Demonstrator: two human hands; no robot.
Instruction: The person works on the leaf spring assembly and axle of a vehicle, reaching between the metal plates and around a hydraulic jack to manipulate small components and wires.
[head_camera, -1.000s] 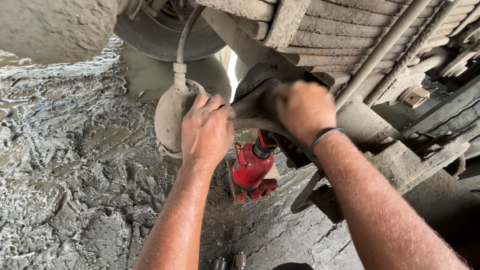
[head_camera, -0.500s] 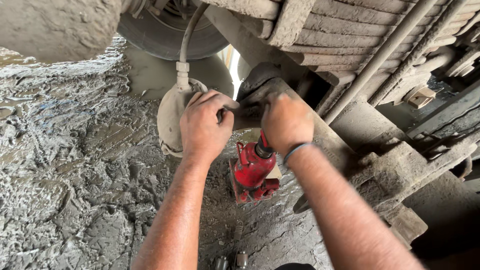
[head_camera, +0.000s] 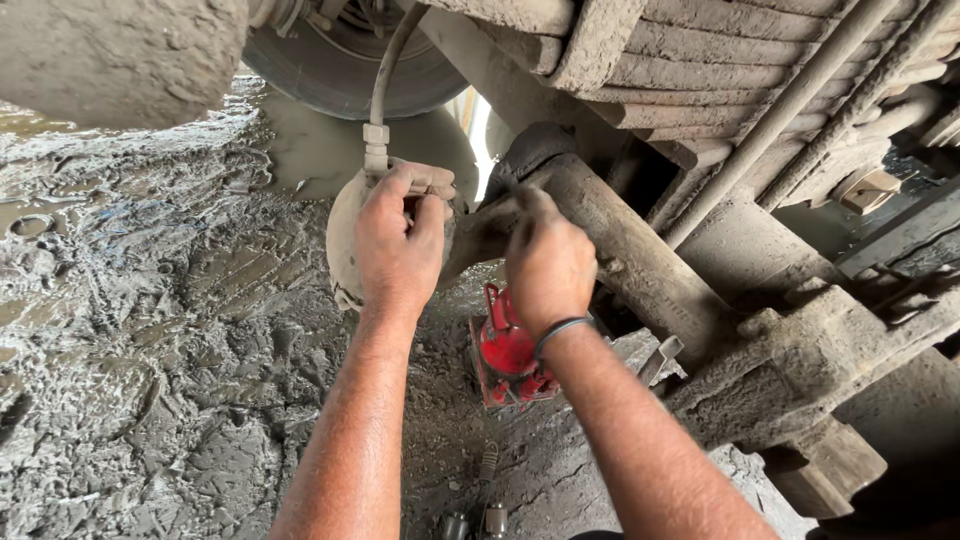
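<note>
The round, mud-caked brake chamber (head_camera: 345, 235) hangs by the axle (head_camera: 620, 250) under the vehicle. The left hand (head_camera: 400, 245) curls closed around its top; the right hand (head_camera: 548, 262) is fisted on the bracket beside. A red jack (head_camera: 508, 350) stands below on rutted wet mud (head_camera: 130, 330); a tyre (head_camera: 350, 55) behind.

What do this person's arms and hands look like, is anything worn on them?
Both forearms are bare, with no sleeves and no gloves. The right hand has a thin dark band round its wrist; the left hand wears nothing. Both hands look dusty with grey grime.
</note>
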